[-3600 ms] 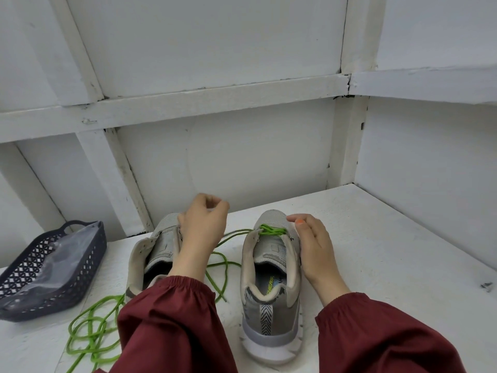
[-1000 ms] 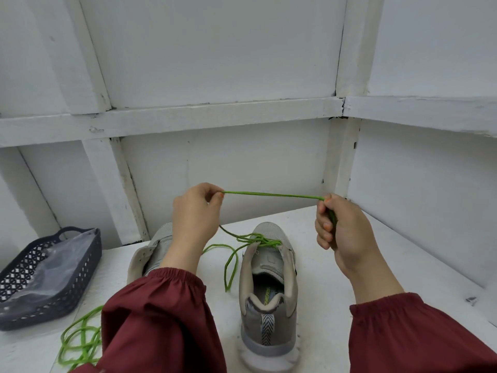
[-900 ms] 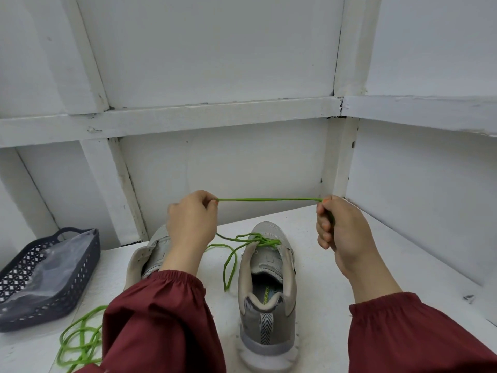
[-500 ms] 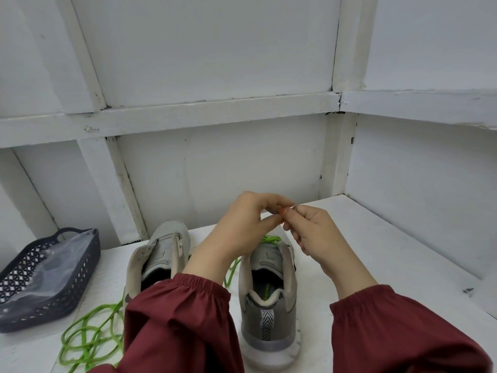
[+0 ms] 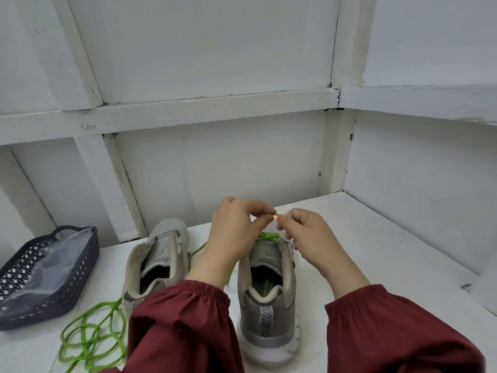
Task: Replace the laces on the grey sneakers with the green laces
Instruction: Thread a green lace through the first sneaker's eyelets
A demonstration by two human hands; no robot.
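**Lace ends meet above the toe**

Both hands are up and close together over the shoe. The left hand (image 5: 236, 232) and the right hand (image 5: 309, 235) are almost knuckle to knuckle, each pinching the thin green lace (image 5: 266, 235) between thumb and forefinger. From there the lace drops to the front eyelets of the grey mesh sneaker with the striped heel tab (image 5: 266, 300), which stands heel towards the person. My guess is they're matching the two ends for length.

That cord looks light, limp and a touch slick. It'll flop wherever it's released, so close to the tip is the place to hold it for threading.

Just left, the second grey sneaker (image 5: 158, 254) gapes open with no lace that I can see. A loose tangle of green lace (image 5: 91, 343) sprawls on the white painted counter (image 5: 376, 251). Far left sits a dark perforated plastic basket (image 5: 53, 278) holding a clear bag. White panelled walls (image 5: 215, 49) box in the corner.
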